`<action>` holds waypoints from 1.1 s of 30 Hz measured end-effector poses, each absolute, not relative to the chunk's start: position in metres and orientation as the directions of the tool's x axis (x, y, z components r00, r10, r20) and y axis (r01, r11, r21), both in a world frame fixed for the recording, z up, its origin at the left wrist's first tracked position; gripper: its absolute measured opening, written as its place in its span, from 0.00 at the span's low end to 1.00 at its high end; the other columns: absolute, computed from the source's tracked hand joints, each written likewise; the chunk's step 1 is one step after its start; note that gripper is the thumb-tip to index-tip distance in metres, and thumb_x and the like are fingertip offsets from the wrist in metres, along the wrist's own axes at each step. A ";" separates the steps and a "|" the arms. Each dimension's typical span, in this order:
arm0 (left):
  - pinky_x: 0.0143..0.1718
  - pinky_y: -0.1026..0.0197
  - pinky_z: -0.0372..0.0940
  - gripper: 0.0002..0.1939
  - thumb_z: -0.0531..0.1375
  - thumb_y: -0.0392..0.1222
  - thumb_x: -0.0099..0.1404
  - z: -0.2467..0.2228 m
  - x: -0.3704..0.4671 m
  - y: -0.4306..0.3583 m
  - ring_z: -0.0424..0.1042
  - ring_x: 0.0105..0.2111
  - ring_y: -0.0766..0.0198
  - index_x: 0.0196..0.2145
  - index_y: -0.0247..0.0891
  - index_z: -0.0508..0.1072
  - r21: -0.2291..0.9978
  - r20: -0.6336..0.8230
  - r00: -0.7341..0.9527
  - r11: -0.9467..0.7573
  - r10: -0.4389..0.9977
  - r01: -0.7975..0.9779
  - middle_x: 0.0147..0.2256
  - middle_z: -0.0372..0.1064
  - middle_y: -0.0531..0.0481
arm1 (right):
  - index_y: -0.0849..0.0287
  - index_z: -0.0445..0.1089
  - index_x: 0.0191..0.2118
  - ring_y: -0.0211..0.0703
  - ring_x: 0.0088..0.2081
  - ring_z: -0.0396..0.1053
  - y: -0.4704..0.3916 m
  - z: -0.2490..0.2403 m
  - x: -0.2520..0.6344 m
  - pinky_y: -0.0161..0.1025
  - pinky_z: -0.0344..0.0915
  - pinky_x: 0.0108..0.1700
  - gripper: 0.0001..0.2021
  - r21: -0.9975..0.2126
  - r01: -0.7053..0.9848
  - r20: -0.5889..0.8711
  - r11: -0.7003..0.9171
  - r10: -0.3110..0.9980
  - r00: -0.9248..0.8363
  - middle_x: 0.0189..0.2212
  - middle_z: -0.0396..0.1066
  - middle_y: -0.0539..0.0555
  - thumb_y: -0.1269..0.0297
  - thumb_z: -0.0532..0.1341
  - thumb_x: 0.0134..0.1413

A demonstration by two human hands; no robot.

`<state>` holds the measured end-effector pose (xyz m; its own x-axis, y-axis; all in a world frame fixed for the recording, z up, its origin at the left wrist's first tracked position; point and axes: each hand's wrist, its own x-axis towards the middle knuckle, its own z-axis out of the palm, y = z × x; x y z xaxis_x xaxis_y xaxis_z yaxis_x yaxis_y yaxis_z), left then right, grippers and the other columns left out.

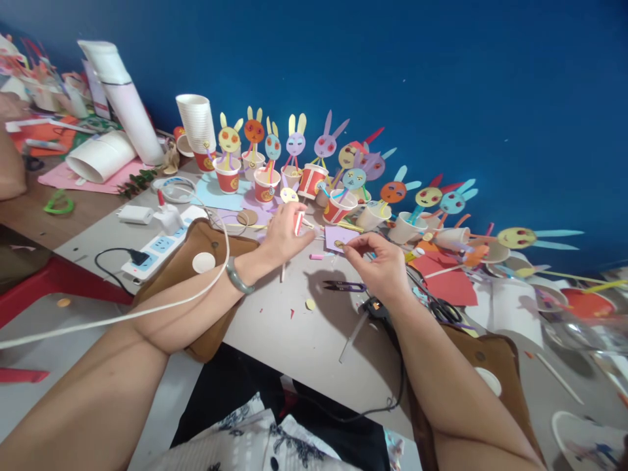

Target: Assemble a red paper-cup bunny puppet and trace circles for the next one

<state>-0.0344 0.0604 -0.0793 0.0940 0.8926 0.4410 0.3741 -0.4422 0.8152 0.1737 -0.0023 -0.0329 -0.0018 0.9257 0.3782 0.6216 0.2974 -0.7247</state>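
- Left hand (287,234): grip holding red-and-white cup (299,224), before rabbit figures (296,143).
- Right hand (379,263): grip narrow, beside purple paper (333,234); contents cannot be told.
- Snips (347,286): on counter (289,337).

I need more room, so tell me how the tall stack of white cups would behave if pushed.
The stack of white cups would probably tip, being tall and narrow. Its thin rim suggests lightness. Its nested cups may separate.
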 end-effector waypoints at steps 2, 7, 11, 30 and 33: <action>0.61 0.43 0.61 0.29 0.67 0.44 0.56 -0.081 -0.039 0.068 0.66 0.58 0.46 0.54 0.38 0.67 0.765 0.433 0.024 -0.382 0.901 0.519 0.55 0.68 0.37 | 0.55 0.73 0.29 0.42 0.28 0.69 0.000 -0.033 0.176 0.41 0.67 0.36 0.07 -0.758 0.593 0.372 0.273 0.927 0.049 0.25 0.74 0.50 0.59 0.68 0.52; 0.64 0.37 0.55 0.33 0.66 0.44 0.59 -0.081 -0.043 0.074 0.62 0.62 0.37 0.60 0.35 0.65 0.522 0.448 0.101 -0.351 0.888 0.777 0.59 0.65 0.31 | 0.56 0.73 0.30 0.39 0.25 0.64 0.012 -0.041 0.185 0.40 0.62 0.33 0.11 -0.885 0.419 0.281 0.200 0.950 0.139 0.22 0.70 0.48 0.55 0.69 0.49; 0.68 0.30 0.46 0.40 0.69 0.49 0.59 -0.084 -0.043 0.076 0.64 0.62 0.31 0.64 0.31 0.63 0.408 0.433 0.102 -0.295 0.895 0.864 0.58 0.68 0.27 | 0.55 0.72 0.29 0.37 0.24 0.61 0.018 -0.048 0.187 0.39 0.59 0.31 0.13 -0.940 0.297 0.214 0.167 0.968 0.134 0.20 0.67 0.46 0.52 0.70 0.46; 0.63 0.43 0.64 0.51 0.72 0.56 0.56 -0.090 -0.046 0.083 0.69 0.62 0.42 0.68 0.35 0.53 0.743 0.506 0.162 -0.523 0.847 0.418 0.64 0.63 0.28 | 0.55 0.69 0.27 0.43 0.39 0.74 0.021 -0.056 0.184 0.43 0.72 0.47 0.21 -0.998 0.022 0.052 0.051 0.998 0.043 0.38 0.77 0.52 0.47 0.76 0.40; 0.64 0.41 0.63 0.52 0.70 0.62 0.59 -0.091 -0.038 0.071 0.68 0.62 0.43 0.69 0.37 0.51 0.717 0.571 0.203 -0.603 0.796 0.350 0.64 0.63 0.29 | 0.55 0.70 0.27 0.45 0.43 0.75 0.017 -0.057 0.179 0.48 0.73 0.52 0.21 -0.998 0.003 0.069 0.070 0.996 -0.060 0.49 0.77 0.55 0.46 0.76 0.42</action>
<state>-0.0385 0.0711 -0.0906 0.2032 0.7957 0.5706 0.3500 -0.6033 0.7166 0.1792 0.0166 -0.0569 -0.0601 0.9958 0.0692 0.0025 0.0695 -0.9976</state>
